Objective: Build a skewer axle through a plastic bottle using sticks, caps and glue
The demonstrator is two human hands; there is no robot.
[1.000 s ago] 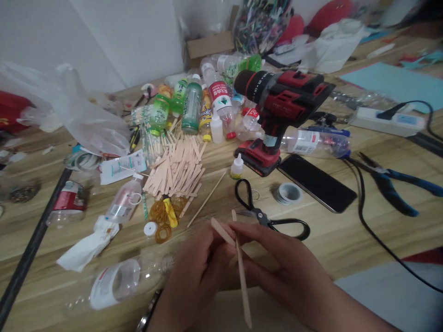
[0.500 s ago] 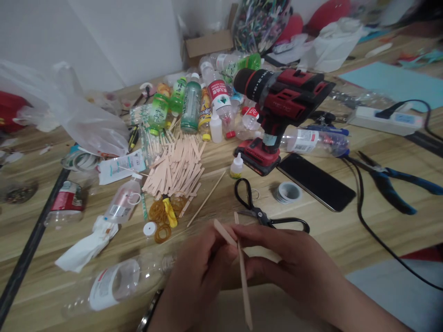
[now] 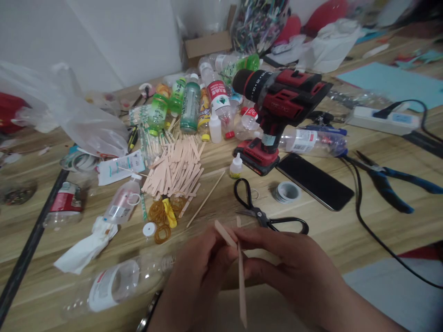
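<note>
Low in the head view, my left hand [image 3: 202, 265] pinches a flat wooden craft stick [image 3: 224, 233] between thumb and fingers, its rounded end pointing up and left. My right hand [image 3: 289, 256] has its thumb and fingers closed on a second craft stick [image 3: 242, 290], held edge-on with its lower end toward me. The two sticks cross or meet at the fingertips; whether they are joined is hidden. Just beyond my right hand lie black-handled scissors [image 3: 260, 216]. A pile of craft sticks [image 3: 175, 166] is farther off, with rubber bands [image 3: 162, 233] in front of it.
A red cordless drill [image 3: 277, 110] stands behind a small glue bottle [image 3: 236, 166]. To the right are a solder-like wire spool [image 3: 287, 191], a phone [image 3: 315, 180] and pliers [image 3: 384, 177]. A clear plastic bottle [image 3: 114, 283] lies left of my hands; several others lie at the back.
The lower end of the stick in my right hand has swung slightly left. Both hands keep their hold and have barely moved.
</note>
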